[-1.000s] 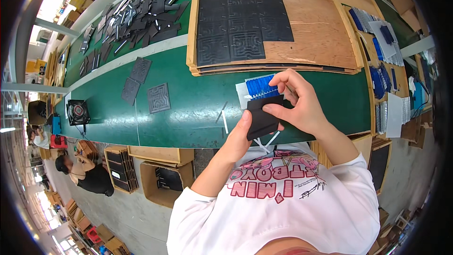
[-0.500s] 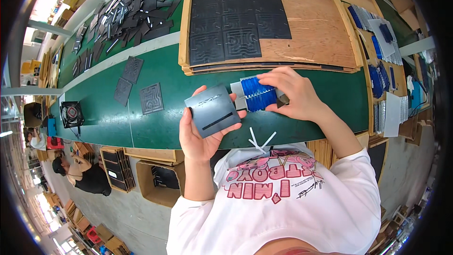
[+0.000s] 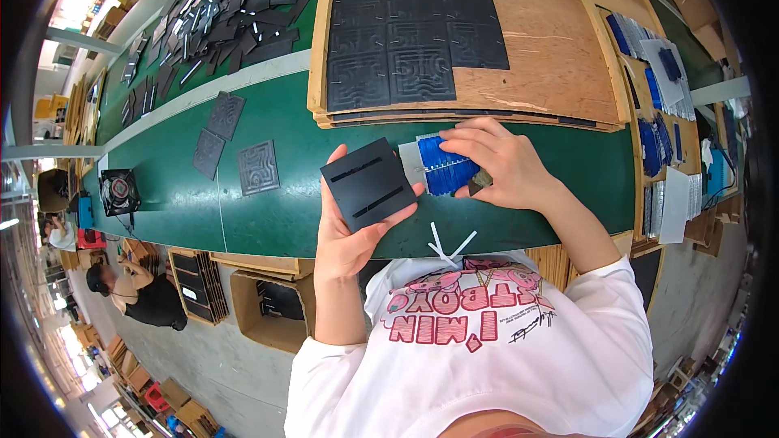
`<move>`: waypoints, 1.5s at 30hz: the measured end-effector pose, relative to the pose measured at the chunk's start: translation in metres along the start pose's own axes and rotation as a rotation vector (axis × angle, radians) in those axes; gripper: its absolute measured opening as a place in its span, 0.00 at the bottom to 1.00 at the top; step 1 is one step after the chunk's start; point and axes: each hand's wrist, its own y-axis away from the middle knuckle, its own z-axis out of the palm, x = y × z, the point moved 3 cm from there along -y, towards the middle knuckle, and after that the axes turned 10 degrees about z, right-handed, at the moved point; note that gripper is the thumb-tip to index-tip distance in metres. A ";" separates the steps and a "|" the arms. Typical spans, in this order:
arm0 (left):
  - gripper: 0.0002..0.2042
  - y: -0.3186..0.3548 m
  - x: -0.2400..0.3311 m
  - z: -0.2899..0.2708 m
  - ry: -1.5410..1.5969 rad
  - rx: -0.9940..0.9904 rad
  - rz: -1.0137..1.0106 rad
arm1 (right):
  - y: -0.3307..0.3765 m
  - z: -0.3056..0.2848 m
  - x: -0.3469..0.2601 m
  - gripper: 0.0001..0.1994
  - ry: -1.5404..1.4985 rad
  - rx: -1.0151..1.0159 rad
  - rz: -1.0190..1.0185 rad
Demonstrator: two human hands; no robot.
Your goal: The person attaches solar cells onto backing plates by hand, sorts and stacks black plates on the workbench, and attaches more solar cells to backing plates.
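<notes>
My left hand (image 3: 345, 239) is closed on a square black panel (image 3: 369, 186), its palm beneath and its fingers round the edges. Two darker, narrow strips lie parallel across the panel's upper face. Right beside it is a sheet of blue strips (image 3: 448, 165) with a white margin at its left end. My right hand (image 3: 507, 164) grips the right end of this sheet, thumb at the near edge and fingers on the far edge. A small brownish piece (image 3: 480, 182) shows under the right fingers; I cannot make out what it is.
Three patterned black panels (image 3: 259, 168) lie on the green table (image 3: 300, 126) to the left. Beyond stands a wooden tray (image 3: 527, 28) partly filled with black panels. A heap of black pieces (image 3: 231, 24) lies far left, near a small fan (image 3: 120, 192). More blue strips (image 3: 654, 142) lie right.
The panel in my left hand has tilted, so its glare is gone and both dark strips show clearly. My right hand stays at the blue strips.
</notes>
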 end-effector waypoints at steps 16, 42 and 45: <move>0.50 -0.013 -0.012 -0.006 -0.240 0.095 0.089 | -0.002 -0.026 -0.016 0.38 -0.168 0.093 -0.076; 0.52 -0.018 -0.039 0.023 -0.299 -0.083 -0.028 | -0.013 -0.028 -0.046 0.39 -0.153 0.123 -0.133; 0.52 -0.018 -0.038 0.025 -0.279 -0.071 -0.033 | -0.013 -0.030 -0.046 0.38 -0.136 0.128 -0.132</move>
